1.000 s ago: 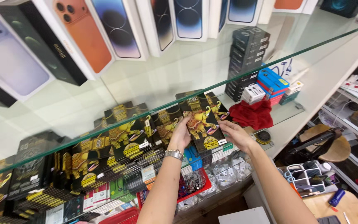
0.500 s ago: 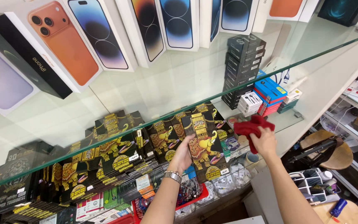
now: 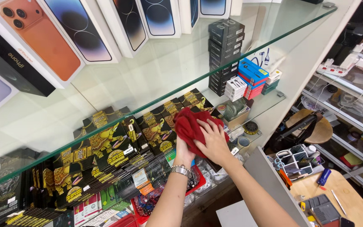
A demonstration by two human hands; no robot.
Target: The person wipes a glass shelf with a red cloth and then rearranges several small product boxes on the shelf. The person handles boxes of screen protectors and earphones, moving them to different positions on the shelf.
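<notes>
Wiping is under way — the right hand [image 3: 215, 141] presses a red cloth [image 3: 190, 126] flat, fingers spread, onto black-and-gold boxes [image 3: 148, 130] near the lower shelf's right end; left hand [image 3: 184, 151] hidden behind, grip unclear.

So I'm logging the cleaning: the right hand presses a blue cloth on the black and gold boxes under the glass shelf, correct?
Not quite: the cloth is red, not blue, as the head view shows. The right hand does press it on the black and gold boxes under the glass shelf.

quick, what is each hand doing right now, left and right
Left hand: mostly hidden under the red cloth; grip cannot be told.
Right hand: open, fingers spread flat on the red cloth.
</notes>
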